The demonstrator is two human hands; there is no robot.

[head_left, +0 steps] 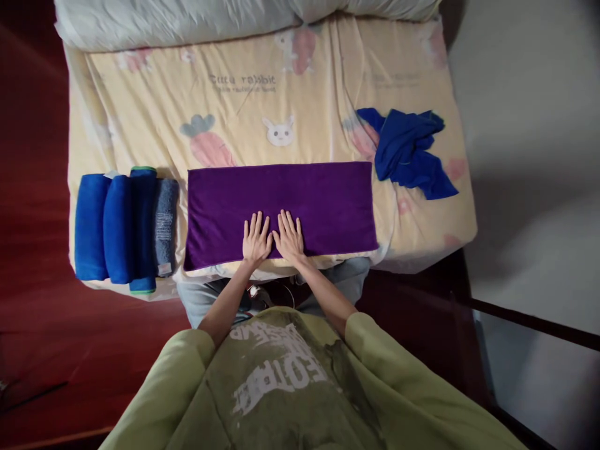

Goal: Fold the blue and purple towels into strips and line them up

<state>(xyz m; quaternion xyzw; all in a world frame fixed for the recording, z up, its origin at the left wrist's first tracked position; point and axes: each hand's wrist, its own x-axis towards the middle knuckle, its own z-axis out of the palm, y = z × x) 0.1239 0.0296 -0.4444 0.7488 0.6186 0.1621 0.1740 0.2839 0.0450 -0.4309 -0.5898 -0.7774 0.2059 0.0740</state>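
Note:
A purple towel [281, 187] lies spread flat as a wide rectangle near the front edge of the bed. My left hand [256, 239] rests palm down on its lower middle, fingers stretched out. Beside it, my right hand [289, 237] lies flat on the same towel, the two thumbs almost touching. Left of the purple towel several rolled towels sit side by side: blue rolls [118, 228] and a grey-blue roll [165, 225] with pale lettering. A crumpled blue towel [407, 150] lies loose to the right, close to the purple towel's upper right corner.
The bed is covered by a yellow sheet [244, 131] printed with rabbits and carrots. A bulky white quilt [187, 22] runs along the far side. A pale wall [529, 125] stands to the right, and the dark red floor [32, 250] shows at the left.

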